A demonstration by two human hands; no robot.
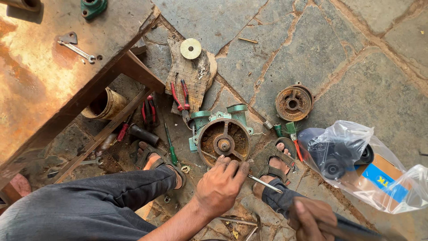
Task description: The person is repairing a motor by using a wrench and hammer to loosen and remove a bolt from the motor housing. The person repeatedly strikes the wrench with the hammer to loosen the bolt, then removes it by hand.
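Both hands are seen low in the head view; the left hand (220, 185) is laid with fingers curled on the near rim of a rusty round pump housing (224, 143), and a thin metal rod (263, 183) passes under its fingers, so the grip itself cannot be told; the right hand (312, 218) is closed around a dark handle (352, 227), cut off by the bottom edge, so the tool's kind is not shown. The housing, with green flanges behind it, is set on the stone floor (356, 58) between two sandalled feet; its inside is caked with brown dirt, and details are hard to make out. Just beside it, a green screwdriver (170, 147) is laid on the floor; red-handled pliers (180, 96) are laid on a wooden block (196, 73) beyond, with a pale disc (191, 48) at the block's far end. A second rusty round cover (293, 102) is placed well apart to the right; a clear plastic bag (356, 160) holds dark round parts, blurred by the film. A spanner (76, 50) rests on the rusty table (35, 89) at the left edge.
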